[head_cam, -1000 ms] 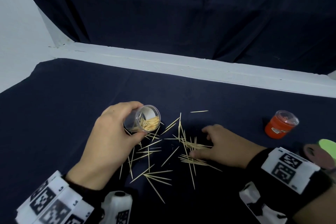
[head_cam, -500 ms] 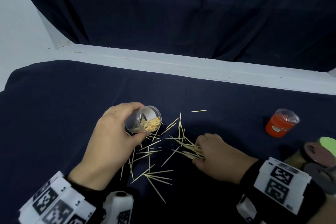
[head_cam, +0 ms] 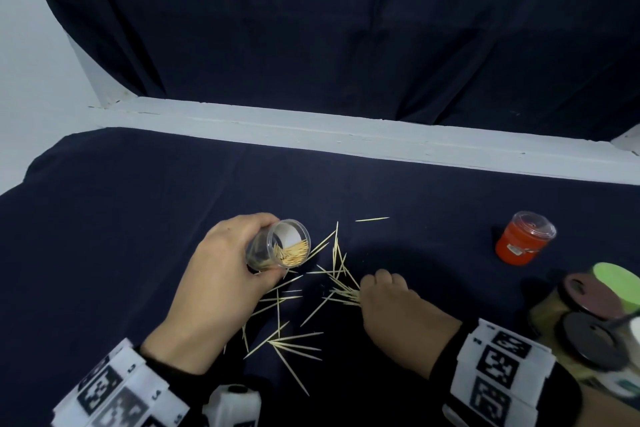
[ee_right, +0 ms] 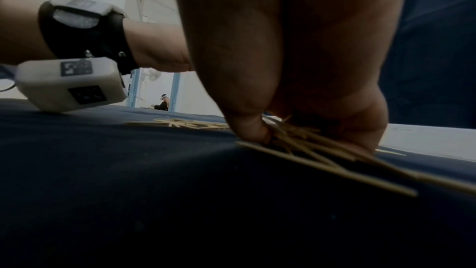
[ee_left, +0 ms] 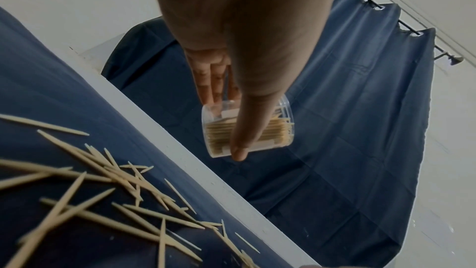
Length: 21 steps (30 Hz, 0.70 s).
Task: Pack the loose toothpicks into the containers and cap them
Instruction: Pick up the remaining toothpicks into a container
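Note:
My left hand (head_cam: 221,274) grips a clear plastic container (head_cam: 278,248) tilted on its side, its open mouth facing right and partly filled with toothpicks; the left wrist view shows the container (ee_left: 265,129) with my thumb across it. Loose toothpicks (head_cam: 287,333) lie scattered on the dark cloth between my hands. My right hand (head_cam: 391,308) is curled down on the cloth and pinches a bunch of toothpicks (head_cam: 346,293) that stick out to the left; the right wrist view shows the bunch (ee_right: 316,150) under my fingertips.
A red container with a clear cap (head_cam: 523,243) stands at the right. Several round lids and containers, one green (head_cam: 616,282), crowd the right edge. A white ledge (head_cam: 346,135) and a dark curtain bound the far side.
My right hand drew in from flat on the cloth and curled around a bunch of toothpicks, gathering them. The left hand has kept the container nearly still.

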Tool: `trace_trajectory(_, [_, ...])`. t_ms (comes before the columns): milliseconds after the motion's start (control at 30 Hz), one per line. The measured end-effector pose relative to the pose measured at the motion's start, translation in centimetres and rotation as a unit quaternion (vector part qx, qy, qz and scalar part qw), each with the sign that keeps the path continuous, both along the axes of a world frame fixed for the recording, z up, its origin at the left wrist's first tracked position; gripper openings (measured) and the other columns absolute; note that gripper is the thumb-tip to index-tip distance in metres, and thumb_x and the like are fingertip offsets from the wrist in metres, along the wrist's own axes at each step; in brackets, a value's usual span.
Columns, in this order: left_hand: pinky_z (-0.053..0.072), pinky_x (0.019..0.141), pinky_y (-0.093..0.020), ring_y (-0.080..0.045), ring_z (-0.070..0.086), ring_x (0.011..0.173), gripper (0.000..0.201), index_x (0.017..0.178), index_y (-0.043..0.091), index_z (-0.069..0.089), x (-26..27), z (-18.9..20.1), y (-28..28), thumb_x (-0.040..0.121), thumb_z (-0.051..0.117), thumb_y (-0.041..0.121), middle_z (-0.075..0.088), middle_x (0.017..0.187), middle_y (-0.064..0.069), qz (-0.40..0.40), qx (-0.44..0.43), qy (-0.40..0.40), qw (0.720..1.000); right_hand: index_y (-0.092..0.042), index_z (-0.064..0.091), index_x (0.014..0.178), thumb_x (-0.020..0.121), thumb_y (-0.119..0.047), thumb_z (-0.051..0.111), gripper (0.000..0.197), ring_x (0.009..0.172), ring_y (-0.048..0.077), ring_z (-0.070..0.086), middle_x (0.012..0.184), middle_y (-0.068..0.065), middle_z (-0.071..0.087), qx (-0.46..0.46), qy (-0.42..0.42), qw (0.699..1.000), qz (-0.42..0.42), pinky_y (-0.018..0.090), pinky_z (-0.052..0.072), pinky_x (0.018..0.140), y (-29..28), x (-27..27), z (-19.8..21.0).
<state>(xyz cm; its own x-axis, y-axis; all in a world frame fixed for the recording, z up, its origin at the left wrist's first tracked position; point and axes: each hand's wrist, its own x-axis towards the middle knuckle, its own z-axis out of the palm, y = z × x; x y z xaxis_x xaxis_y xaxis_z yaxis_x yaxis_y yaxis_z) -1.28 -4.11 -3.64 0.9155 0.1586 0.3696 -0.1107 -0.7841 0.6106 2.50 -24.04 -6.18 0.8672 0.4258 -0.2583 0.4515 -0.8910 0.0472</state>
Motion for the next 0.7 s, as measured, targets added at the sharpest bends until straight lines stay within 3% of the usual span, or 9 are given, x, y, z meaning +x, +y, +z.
trace_trajectory(233, [0.038, 0.078, -0.013, -0.002, 0.053, 0.096, 0.050, 0.102, 0.034, 0.064, -0.1, 0.2, -0.2, 0.061, 0.086, 0.016, 0.059, 0.094, 0.024, 0.001, 0.007, 0.015, 1.000, -0.007, 0.037, 0.125, 0.099, -0.009, 0.024, 0.030, 0.114, 0.026, 0.046, 0.128, 0.013, 0.040, 0.008, 0.006, 1.000, -0.019, 0.031, 0.043, 0.089, 0.1, -0.3, -0.2])
trace_trajectory(467, [0.039, 0.079, -0.015, -0.003, 0.052, 0.097, 0.052, 0.102, 0.036, 0.063, 0.0, 0.1, -0.1, 0.061, 0.086, 0.016, 0.059, 0.095, 0.023, 0.007, 0.013, 0.028, 0.999, -0.007, 0.037, 0.126, 0.099, -0.010, 0.026, 0.029, 0.114, 0.026, 0.045, 0.128, 0.014, 0.039, -0.005, 0.023, 1.000, 0.000, 0.033, 0.043, 0.089, -0.3, -0.3, 0.1])
trace_trajectory(533, [0.039, 0.078, -0.014, -0.003, 0.052, 0.097, 0.051, 0.102, 0.037, 0.062, 0.0, 0.1, 0.0, 0.061, 0.086, 0.016, 0.059, 0.095, 0.022, 0.004, 0.020, 0.036, 0.999, -0.008, 0.038, 0.123, 0.099, -0.010, 0.026, 0.026, 0.112, 0.025, 0.047, 0.125, 0.013, 0.041, -0.001, 0.027, 1.000, 0.016, 0.033, 0.043, 0.085, -0.5, -0.2, 0.4])
trace_trajectory(600, [0.036, 0.076, -0.011, -0.002, 0.051, 0.096, 0.052, 0.102, 0.038, 0.060, 0.2, 0.1, 0.2, 0.062, 0.085, 0.016, 0.059, 0.095, 0.021, 0.000, 0.040, 0.052, 0.998, -0.013, 0.038, 0.111, 0.097, -0.007, 0.028, 0.018, 0.099, 0.022, 0.052, 0.111, 0.009, 0.048, 0.024, 0.048, 0.998, 0.025, 0.029, 0.039, 0.067, -1.1, 0.4, 0.5])
trace_trajectory(633, [0.035, 0.074, -0.009, -0.001, 0.050, 0.096, 0.052, 0.103, 0.038, 0.060, 0.3, 0.2, 0.2, 0.063, 0.085, 0.016, 0.058, 0.096, 0.021, -0.001, 0.055, 0.061, 0.997, -0.015, 0.035, 0.104, 0.097, -0.008, 0.031, 0.011, 0.083, 0.020, 0.052, 0.098, 0.005, 0.050, 0.044, 0.061, 0.997, 0.024, 0.027, 0.034, 0.057, -1.4, 0.8, 0.7])
trace_trajectory(700, [0.034, 0.072, -0.007, -0.002, 0.049, 0.096, 0.051, 0.105, 0.035, 0.061, 0.4, 0.3, 0.3, 0.064, 0.084, 0.014, 0.058, 0.096, 0.021, -0.003, 0.087, 0.071, 0.994, -0.016, 0.030, 0.098, 0.097, -0.011, 0.035, 0.007, 0.060, 0.015, 0.040, 0.076, 0.000, 0.040, 0.081, 0.072, 0.994, 0.028, 0.023, 0.030, 0.052, -2.0, 1.3, 1.4])
